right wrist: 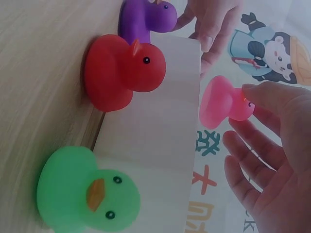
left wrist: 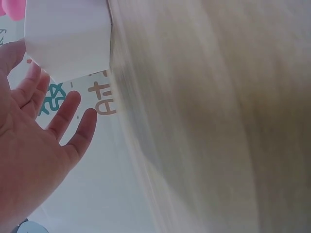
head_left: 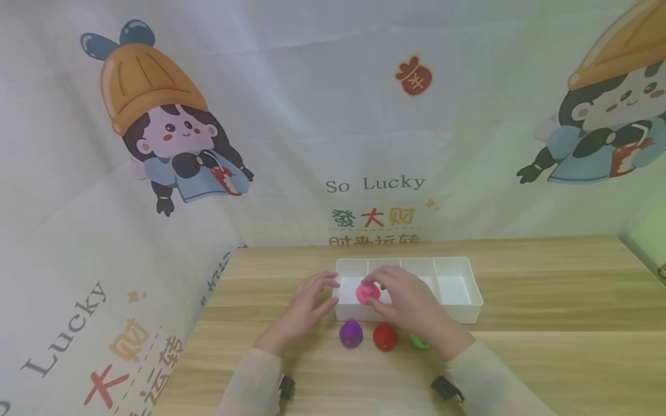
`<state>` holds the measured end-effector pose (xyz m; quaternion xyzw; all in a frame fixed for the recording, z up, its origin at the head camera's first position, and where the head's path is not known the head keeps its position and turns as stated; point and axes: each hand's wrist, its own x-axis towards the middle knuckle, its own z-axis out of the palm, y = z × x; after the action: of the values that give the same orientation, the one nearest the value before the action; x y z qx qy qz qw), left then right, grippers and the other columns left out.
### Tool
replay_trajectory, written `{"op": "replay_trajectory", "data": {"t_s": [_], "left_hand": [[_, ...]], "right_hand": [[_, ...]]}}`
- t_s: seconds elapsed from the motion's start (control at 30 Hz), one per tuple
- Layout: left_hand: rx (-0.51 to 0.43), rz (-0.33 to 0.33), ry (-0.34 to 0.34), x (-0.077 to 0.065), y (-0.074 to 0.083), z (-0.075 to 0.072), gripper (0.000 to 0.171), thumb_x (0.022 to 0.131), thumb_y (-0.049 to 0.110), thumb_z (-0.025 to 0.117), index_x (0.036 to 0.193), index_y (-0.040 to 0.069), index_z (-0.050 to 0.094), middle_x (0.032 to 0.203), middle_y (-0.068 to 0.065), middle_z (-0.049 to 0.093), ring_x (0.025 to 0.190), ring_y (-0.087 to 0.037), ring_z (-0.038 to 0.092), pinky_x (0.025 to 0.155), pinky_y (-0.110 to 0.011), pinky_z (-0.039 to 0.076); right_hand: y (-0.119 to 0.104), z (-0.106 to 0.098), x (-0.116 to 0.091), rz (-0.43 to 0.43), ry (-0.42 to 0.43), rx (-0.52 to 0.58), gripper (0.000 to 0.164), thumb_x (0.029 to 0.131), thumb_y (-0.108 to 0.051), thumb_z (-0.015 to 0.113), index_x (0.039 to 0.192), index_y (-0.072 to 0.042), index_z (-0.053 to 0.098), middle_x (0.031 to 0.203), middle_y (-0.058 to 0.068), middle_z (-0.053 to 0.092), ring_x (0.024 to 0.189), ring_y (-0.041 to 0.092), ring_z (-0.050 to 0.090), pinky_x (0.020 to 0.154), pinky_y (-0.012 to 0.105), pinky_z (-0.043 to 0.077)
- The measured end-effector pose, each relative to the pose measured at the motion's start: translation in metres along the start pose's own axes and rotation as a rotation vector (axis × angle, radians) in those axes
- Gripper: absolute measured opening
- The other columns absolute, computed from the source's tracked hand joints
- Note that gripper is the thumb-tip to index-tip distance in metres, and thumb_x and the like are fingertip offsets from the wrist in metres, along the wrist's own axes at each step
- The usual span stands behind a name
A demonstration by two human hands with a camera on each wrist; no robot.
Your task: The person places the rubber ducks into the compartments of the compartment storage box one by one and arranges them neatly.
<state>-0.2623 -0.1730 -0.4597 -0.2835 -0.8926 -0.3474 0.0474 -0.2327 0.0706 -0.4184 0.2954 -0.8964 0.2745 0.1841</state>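
A pink rubber duck [head_left: 367, 293] is pinched by the head between the thumb and fingers of my right hand [head_left: 411, 303]. In the right wrist view the pink duck [right wrist: 217, 103] hangs above the box rim, over the leftmost compartment in the head view. My left hand [head_left: 308, 307] is at the left end of the white divided box [head_left: 452, 314], fingers spread and holding nothing. The left wrist view has its thumb and fingers by the end wall [left wrist: 70, 39]; whether they touch it is hard to tell.
In front of the box stand a purple duck [head_left: 351, 334], a red duck [head_left: 385, 337] and a green duck [head_left: 420, 342], the last partly behind my right wrist. The wooden table [head_left: 546, 300] meets a printed cloth backdrop [head_left: 291, 190] behind the box.
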Motion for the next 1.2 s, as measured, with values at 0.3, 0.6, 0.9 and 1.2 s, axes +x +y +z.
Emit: {"op": "replay_trajectory", "data": {"t_s": [0.3, 0.6, 0.9, 1.2], "left_hand": [[-0.001, 0.001, 0.003, -0.001, 0.001, 0.001, 0.028, 0.087, 0.025, 0.056, 0.114, 0.017, 0.049, 0.135, 0.002, 0.035, 0.124, -0.015, 0.023, 0.099, -0.047, 0.023], [0.001, -0.012, -0.008, 0.000, 0.001, 0.002, 0.027, 0.088, 0.026, 0.055, 0.113, 0.019, 0.049, 0.135, 0.004, 0.034, 0.124, -0.013, 0.023, 0.099, -0.046, 0.025], [-0.005, -0.003, 0.005, 0.000, 0.002, 0.000, 0.026, 0.088, 0.026, 0.054, 0.112, 0.017, 0.049, 0.135, 0.002, 0.036, 0.124, -0.014, 0.023, 0.099, -0.045, 0.024], [-0.010, 0.013, -0.006, 0.001, 0.001, -0.001, 0.026, 0.088, 0.022, 0.055, 0.112, 0.016, 0.049, 0.135, 0.001, 0.035, 0.123, -0.015, 0.024, 0.098, -0.045, 0.026]], "right_hand": [[-0.006, 0.007, 0.005, 0.026, 0.009, -0.031, 0.025, 0.077, -0.038, 0.065, 0.099, -0.027, 0.061, 0.100, -0.014, 0.055, 0.084, 0.004, 0.048, 0.069, 0.022, 0.044], [-0.009, 0.012, 0.010, 0.050, 0.010, -0.037, 0.027, 0.076, -0.036, 0.068, 0.100, -0.026, 0.060, 0.097, -0.014, 0.054, 0.083, 0.003, 0.046, 0.069, 0.022, 0.044], [-0.007, 0.020, 0.018, 0.040, 0.021, -0.018, 0.026, 0.077, -0.035, 0.067, 0.100, -0.025, 0.059, 0.098, -0.014, 0.055, 0.087, 0.003, 0.046, 0.072, 0.022, 0.044], [-0.003, 0.026, 0.026, 0.039, 0.014, -0.044, 0.028, 0.077, -0.035, 0.067, 0.102, -0.025, 0.059, 0.102, -0.014, 0.056, 0.092, 0.005, 0.049, 0.078, 0.025, 0.042]]}}
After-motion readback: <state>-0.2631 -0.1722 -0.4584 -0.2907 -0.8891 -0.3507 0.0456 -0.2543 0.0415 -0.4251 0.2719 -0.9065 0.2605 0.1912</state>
